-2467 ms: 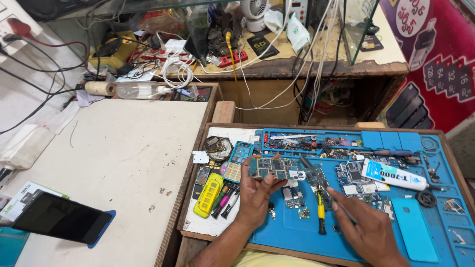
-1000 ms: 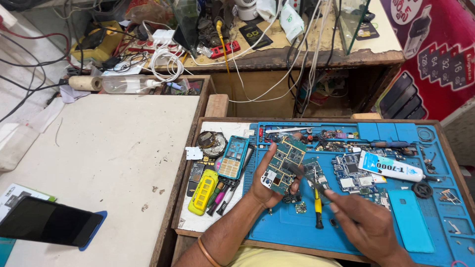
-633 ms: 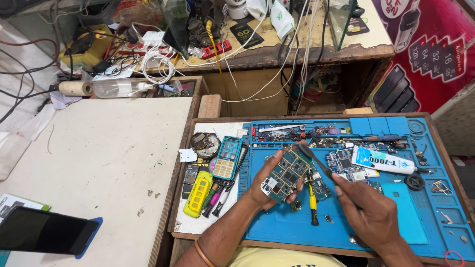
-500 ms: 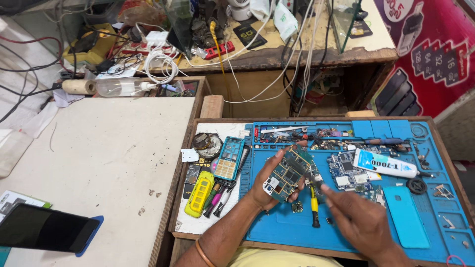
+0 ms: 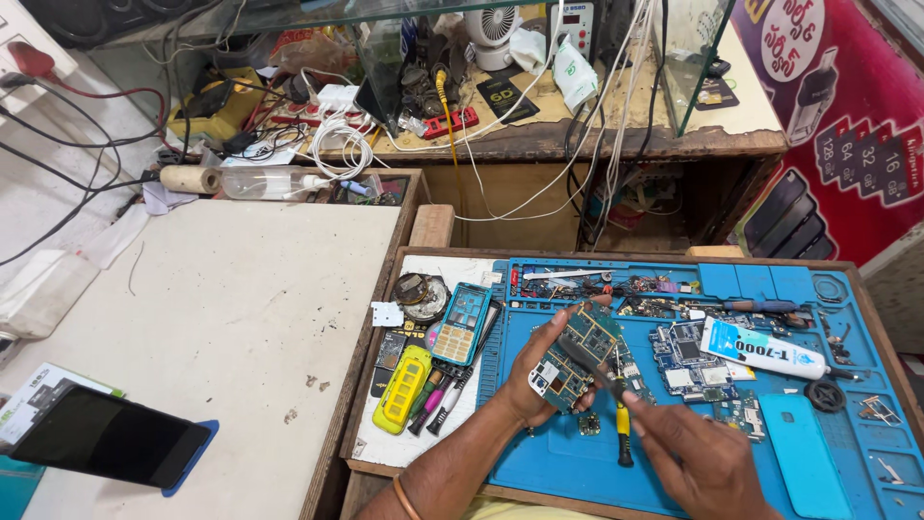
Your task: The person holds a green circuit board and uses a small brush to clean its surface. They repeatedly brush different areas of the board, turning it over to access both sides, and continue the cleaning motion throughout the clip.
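Right hand (image 5: 698, 462) is seen nearest, at the bottom edge – pinched around a dark thin tool (image 5: 589, 364) whose tip is laid on the circuit board (image 5: 576, 356). The board is gripped tilted in the left hand (image 5: 535, 371), raised above the blue work mat (image 5: 577, 462). A yellow-handled tool (image 5: 622, 435) lies just below the board. Left of the mat, a yellow phone shell (image 5: 402, 389) and blue keypad phone (image 5: 461, 323) are laid. Right of the board – a white glue tube (image 5: 765, 349). Farther off, a cluttered wooden shelf (image 5: 539, 140) is seen.
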